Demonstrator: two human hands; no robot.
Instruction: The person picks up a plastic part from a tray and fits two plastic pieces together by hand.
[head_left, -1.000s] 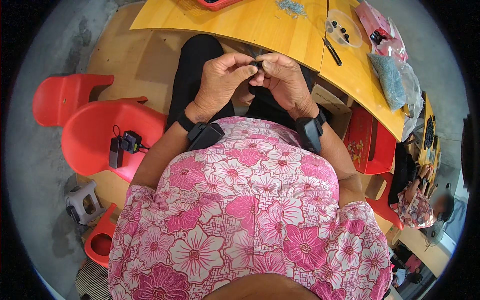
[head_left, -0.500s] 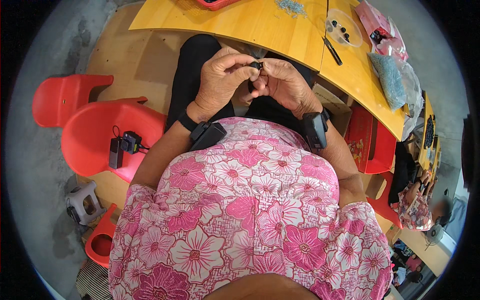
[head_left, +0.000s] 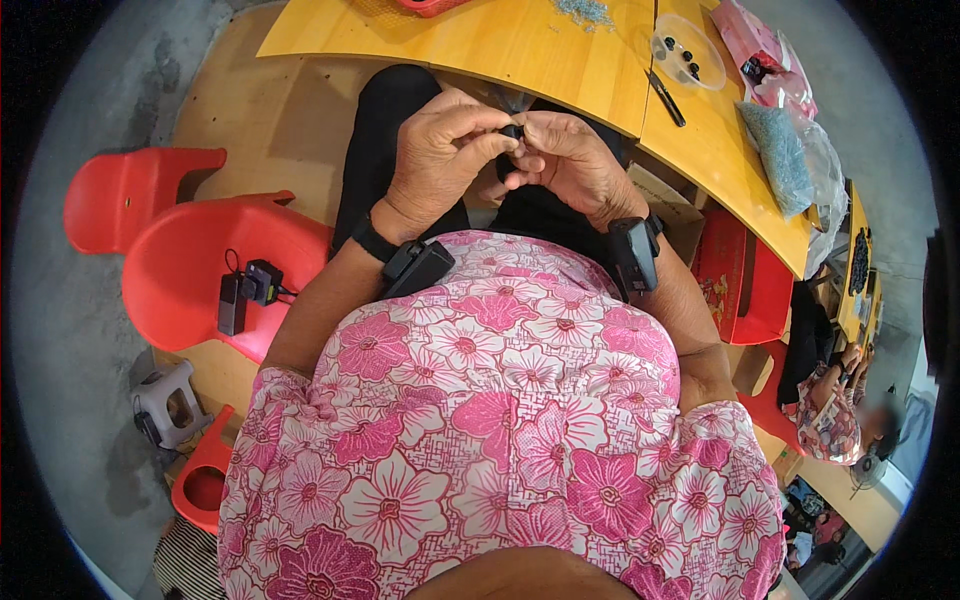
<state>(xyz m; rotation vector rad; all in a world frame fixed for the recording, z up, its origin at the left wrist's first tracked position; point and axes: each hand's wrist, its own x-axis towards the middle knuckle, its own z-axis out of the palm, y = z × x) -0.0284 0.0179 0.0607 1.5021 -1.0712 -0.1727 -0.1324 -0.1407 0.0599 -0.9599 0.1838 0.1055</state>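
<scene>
Over my lap, in front of the yellow table's edge, my two hands meet at a small black part (head_left: 512, 131). My left hand (head_left: 440, 155) pinches it between thumb and forefinger. From the other side, the thumb and forefinger of my right hand (head_left: 572, 160) close on the same part, its other fingers curled beneath. The fingertips cover most of the part, so its exact kind cannot be made out. Similar-looking small black pieces lie in a clear round tub (head_left: 716, 72) on the table.
The yellow table (head_left: 520, 52) bears a black pen-like tool (head_left: 666, 98), a heap of small silvery pieces (head_left: 584, 12), a filled clear bag (head_left: 776, 160) and a pink bag (head_left: 748, 40). Red chairs (head_left: 185, 270) stand at my left. Another person (head_left: 828, 400) sits far right.
Both hands stay at nearly the same place. My fingertips have shifted slightly and cover the right side of the black part more.
</scene>
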